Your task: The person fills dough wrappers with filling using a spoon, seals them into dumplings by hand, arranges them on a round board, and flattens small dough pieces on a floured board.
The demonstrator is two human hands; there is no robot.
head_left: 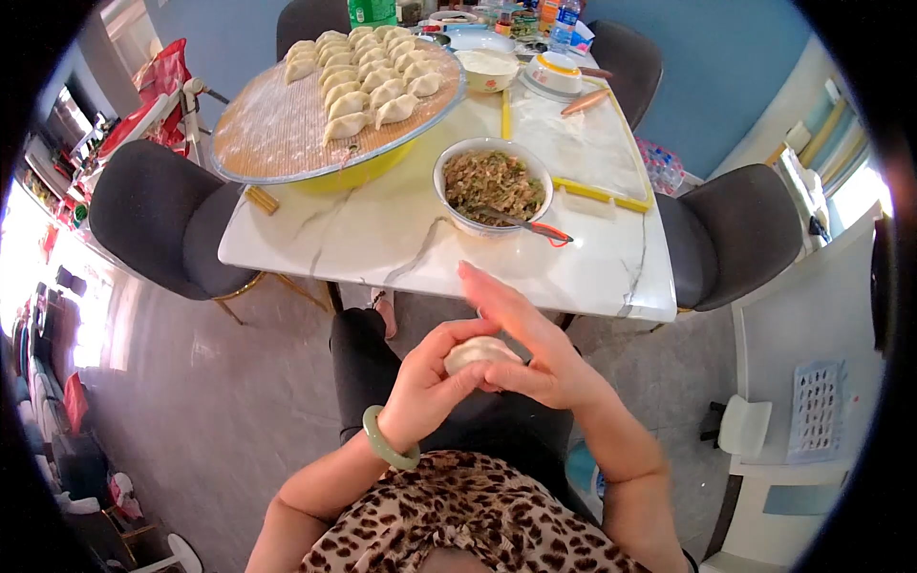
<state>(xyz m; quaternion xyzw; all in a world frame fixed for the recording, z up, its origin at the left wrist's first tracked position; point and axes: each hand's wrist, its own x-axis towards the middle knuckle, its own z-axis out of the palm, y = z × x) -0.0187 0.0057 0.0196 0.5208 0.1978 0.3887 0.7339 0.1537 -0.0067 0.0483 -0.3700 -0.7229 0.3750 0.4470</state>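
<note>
A pale dumpling (478, 351) is held between both hands above my lap, just off the table's front edge. My left hand (441, 372), with a light green bangle on its wrist, curls its fingers and thumb round the dumpling's left side. From the right, my right hand (535, 349) presses its thumb against the dumpling; its fingers reach forward and upward, long and close together. The dumpling's underside is hidden by the thumbs. Beyond my hands, a white bowl (443, 196) of minced filling (492, 181) stands on the table, a spoon (516, 222) resting in it.
Several finished dumplings (368, 76) lie in rows on a floured round board (258, 134) over a yellow basin (363, 170). A floured mat (583, 143) with yellow edges, a rolling pin (586, 101) and a bowl of flour (487, 69) are farther back. Dark chairs (158, 210) flank the marble-patterned table (382, 258).
</note>
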